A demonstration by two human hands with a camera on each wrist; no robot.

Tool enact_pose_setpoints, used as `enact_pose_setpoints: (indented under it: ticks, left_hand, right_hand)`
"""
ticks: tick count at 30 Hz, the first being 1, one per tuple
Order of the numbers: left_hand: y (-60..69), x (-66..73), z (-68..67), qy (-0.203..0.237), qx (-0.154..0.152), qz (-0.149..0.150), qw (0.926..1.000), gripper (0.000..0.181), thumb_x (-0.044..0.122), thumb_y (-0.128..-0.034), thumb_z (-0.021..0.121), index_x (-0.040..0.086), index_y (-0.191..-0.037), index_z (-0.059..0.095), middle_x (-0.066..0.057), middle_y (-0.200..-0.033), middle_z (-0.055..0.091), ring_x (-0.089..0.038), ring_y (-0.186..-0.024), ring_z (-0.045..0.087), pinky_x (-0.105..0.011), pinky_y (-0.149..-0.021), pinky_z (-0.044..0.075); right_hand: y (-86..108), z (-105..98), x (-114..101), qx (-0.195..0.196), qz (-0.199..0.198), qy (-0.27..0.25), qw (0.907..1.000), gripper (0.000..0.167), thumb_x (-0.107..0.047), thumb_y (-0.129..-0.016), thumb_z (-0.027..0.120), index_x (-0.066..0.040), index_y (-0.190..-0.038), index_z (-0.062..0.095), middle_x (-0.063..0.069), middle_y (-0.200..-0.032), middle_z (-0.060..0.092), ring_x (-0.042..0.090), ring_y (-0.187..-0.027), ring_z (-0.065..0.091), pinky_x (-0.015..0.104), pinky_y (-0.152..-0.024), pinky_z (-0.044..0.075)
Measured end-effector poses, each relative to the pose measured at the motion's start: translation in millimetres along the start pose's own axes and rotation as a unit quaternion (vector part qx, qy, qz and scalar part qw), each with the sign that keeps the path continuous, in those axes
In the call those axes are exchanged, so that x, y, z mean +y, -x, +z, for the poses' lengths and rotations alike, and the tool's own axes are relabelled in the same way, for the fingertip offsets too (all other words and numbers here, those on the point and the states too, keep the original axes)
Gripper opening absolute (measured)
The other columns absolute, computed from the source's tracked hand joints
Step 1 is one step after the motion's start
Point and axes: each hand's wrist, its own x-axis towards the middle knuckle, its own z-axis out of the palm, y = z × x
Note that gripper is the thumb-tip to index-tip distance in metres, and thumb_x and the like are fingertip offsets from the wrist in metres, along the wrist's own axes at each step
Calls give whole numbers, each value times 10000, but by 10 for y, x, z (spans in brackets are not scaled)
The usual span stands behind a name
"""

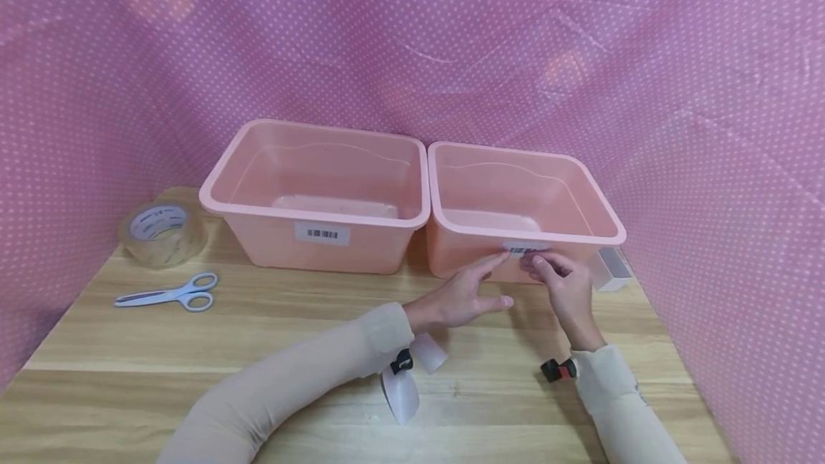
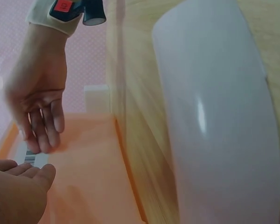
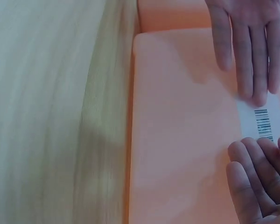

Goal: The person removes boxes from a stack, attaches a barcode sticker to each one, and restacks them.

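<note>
Dotted pink curtain (image 1: 412, 41): wraps the back and both sides, seemingly to screen off my workspace.
Wood-grain counter (image 1: 490, 407): carries everything, with bare wood in front where my forearms reach across.
Left pink tub (image 1: 267, 242): upright, its rim against its neighbour's, its labelled wall facing me, likely so I can read it.
Right pink tub (image 1: 459, 253): upright too, at the back, near enough that I need not lift it.
My left grip (image 1: 459, 299): fingers extended, thumb well apart, nothing clamped; fingertips meet one end of the label.
My right grip (image 1: 568, 296): fingers loose, clamped on nothing, fingertips at the opposite end; I judge working from both ends keeps it flat.
Packing tape roll (image 1: 164, 245): on its side at far left, apparently parked out of my way.
Scissors (image 1: 170, 296): closed, handles towards the middle.
Curled white strip (image 1: 402, 396): loose by my left cuff.
White box (image 1: 607, 271): beside the right tub, partly hidden.
Barcode label (image 1: 523, 249): on the right tub's front wall, just under the rim, between my fingertips.
</note>
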Motion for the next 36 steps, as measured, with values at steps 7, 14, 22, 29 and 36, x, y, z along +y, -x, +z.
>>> enact_pose_setpoints:
  ticks: [7, 14, 22, 29, 36]
  left_hand:
    - [-27, 37, -23, 361, 49, -58, 9993, 792, 359, -981, 651, 214, -1625, 214, 52, -1701, 223, -230, -1514, 377, -319, -1242, 366]
    - [-42, 23, -18, 603, 45, -242, 9979, 775, 378, -984, 647, 183, -1617, 245, 39, -1692, 257, -258, -1503, 398, -320, -1234, 379]
    - [-101, 35, -42, 1294, 31, -129, 9915, 746, 242, -980, 662, 99, -1601, 273, -44, -1681, 295, -205, -1540, 331, -345, -1257, 346]
    - [-138, 27, -36, 1587, -7, -434, 9864, 715, 252, -990, 642, 71, -1588, 296, -82, -1658, 338, -274, -1524, 360, -402, -1253, 353]
    - [-159, -3, -34, 1655, -70, -604, 9843, 719, 292, -983, 636, 85, -1587, 306, -69, -1653, 353, -229, -1532, 347, -400, -1262, 337]
  right_hand:
    - [-27, -64, -47, 140, -67, -653, 9977, 315, -104, -1012, 607, 203, -1066, 650, -18, -887, 802, 115, -827, 779, 262, -762, 642]
    - [-49, -126, -16, 160, 81, -390, 9991, 293, -75, -1007, 603, 211, -1043, 658, -57, -856, 792, 71, -805, 764, 216, -764, 631]
    - [-47, -139, -54, 247, -54, -770, 9967, 309, -82, -1011, 598, 224, -1023, 635, -28, -879, 796, 89, -831, 769, 234, -749, 639]
    - [-57, -145, -26, -70, 77, -1124, 9936, 318, -78, -1011, 601, 237, -1038, 625, 6, -891, 803, 130, -833, 783, 289, -748, 645]
    - [-57, -141, -13, -340, 162, -1047, 9938, 328, -115, -1016, 605, 210, -1047, 641, -19, -925, 807, 124, -877, 781, 288, -773, 647]
